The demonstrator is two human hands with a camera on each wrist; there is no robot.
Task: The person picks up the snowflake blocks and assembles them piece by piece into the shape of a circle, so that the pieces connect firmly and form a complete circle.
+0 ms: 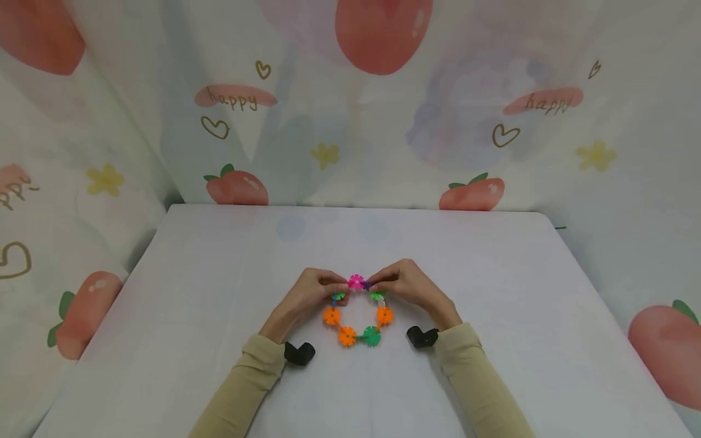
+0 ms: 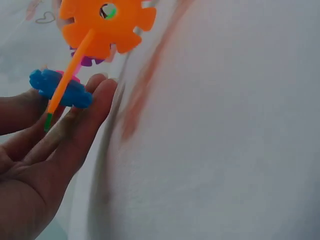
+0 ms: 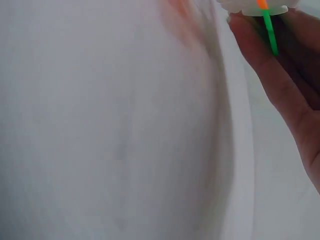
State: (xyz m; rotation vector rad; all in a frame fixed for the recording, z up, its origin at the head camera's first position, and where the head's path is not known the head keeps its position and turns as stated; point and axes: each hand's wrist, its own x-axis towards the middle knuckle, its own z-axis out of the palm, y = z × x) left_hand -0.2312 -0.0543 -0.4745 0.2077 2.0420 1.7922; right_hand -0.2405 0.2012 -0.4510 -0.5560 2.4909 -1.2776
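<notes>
A ring of plastic snowflake discs (image 1: 347, 336) lies on the white table (image 1: 219, 274), in orange, green and pink. My left hand (image 1: 335, 286) pinches the ring at its far left, just beside the pink disc (image 1: 356, 281). From the other side my right hand (image 1: 376, 284) pinches it next to the same disc. The left wrist view shows an orange disc (image 2: 102, 25) and a blue disc (image 2: 60, 87) against my fingers (image 2: 75, 135). In the right wrist view a thin green disc edge (image 3: 270, 32) lies along my fingers (image 3: 265, 70), under a white disc (image 3: 255, 6).
A cloth printed with peaches and hearts (image 1: 350, 109) hangs behind the table and down both sides. Black wrist camera mounts (image 1: 299, 353) (image 1: 422, 336) sit at my cuffs. The table's left edge (image 1: 109, 304) and right edge (image 1: 597, 304) are in view.
</notes>
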